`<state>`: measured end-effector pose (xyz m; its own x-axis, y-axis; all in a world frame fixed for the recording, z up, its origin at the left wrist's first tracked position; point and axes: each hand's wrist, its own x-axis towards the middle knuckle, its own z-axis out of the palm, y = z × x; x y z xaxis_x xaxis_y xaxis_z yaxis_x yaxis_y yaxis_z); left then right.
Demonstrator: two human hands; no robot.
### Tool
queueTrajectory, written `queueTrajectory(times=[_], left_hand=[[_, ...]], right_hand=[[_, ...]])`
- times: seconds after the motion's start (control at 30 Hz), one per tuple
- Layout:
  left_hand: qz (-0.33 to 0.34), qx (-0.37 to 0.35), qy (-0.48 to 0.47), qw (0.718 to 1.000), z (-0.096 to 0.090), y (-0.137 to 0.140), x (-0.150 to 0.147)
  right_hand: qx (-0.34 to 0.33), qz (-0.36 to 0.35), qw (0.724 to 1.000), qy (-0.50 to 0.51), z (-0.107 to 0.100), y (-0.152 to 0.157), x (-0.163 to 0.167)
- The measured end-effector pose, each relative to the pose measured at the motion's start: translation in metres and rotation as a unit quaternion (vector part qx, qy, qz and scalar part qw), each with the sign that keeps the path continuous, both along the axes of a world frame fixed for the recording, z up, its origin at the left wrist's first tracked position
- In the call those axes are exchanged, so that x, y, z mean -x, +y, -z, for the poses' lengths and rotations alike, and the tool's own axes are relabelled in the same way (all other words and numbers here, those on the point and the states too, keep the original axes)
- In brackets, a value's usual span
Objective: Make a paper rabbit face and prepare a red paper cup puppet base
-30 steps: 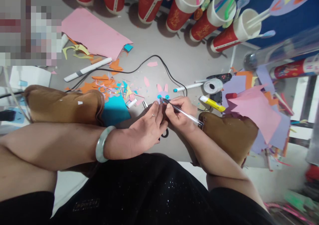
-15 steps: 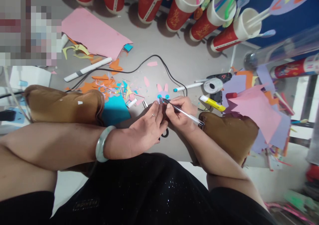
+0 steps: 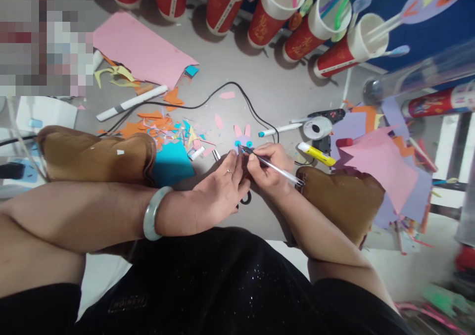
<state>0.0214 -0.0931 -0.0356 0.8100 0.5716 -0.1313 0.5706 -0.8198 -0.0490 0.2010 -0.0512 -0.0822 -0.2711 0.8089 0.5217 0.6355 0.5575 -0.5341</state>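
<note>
Hands first, nearest cam: left hand (image 3: 218, 189) lies flat, palm down, fingers loose, tips pinning the lower edge of the paper bunny (image 3: 243, 139) to the table (image 3: 274, 85); not clenched on anything. Right hand (image 3: 267, 170) is closed in a writing grip on the pen (image 3: 272, 167), tip touching the bunny's face just below the blue eyes.

Bunny = small cut-paper piece, lilac face w/ pink ears, flat on the table just past both hands. Judgement: v. light, thin, floppy, creases and tears easily, will skid on the smooth table under pen drag. Best hold is flat finger pressure on the edge near the pen, not a pinch; ears look like the weakest part, so keep off them. To lift it, slide to get a nail under an edge.

Pen: clear, stiff, light barrel, held low near the tip, so control looks good.

Beside, right: yellow glue stick (image 3: 316, 154), tape roll (image 3: 317, 127), blue-capped marker (image 3: 280, 129). Left: blue paper (image 3: 171, 164), orange scraps (image 3: 154, 124). Farther: black cable (image 3: 222, 90), pink sheet (image 3: 143, 53). Far edge: row of red cups (image 3: 267, 16).
</note>
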Motion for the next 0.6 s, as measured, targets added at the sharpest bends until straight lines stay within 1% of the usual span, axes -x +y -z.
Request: queueTrajectory(times=[0.2, 0.3, 0.47, 0.6], left_hand=[[-0.003, 0.006, -0.005, 1.000, 0.0005, -0.0002, 0.0004], [0.001, 0.009, -0.006, 1.000, 0.0005, 0.0003, 0.0004], [0.005, 0.016, -0.001, 1.000, -0.0006, 0.0017, 0.0003], [-0.002, 0.024, 0.002, 1.000, -0.0008, 0.0015, -0.0001]], right_hand=[[0.013, 0.006, 1.000, 0.001, 0.0004, -0.0009, 0.0004], [0.003, 0.001, 1.000, 0.009, -0.0010, -0.0007, 0.0004], [-0.035, 0.000, 0.999, 0.029, -0.0073, -0.0030, -0.0006], [-0.032, -0.029, 0.999, 0.010, -0.0080, -0.0046, -0.0010]])
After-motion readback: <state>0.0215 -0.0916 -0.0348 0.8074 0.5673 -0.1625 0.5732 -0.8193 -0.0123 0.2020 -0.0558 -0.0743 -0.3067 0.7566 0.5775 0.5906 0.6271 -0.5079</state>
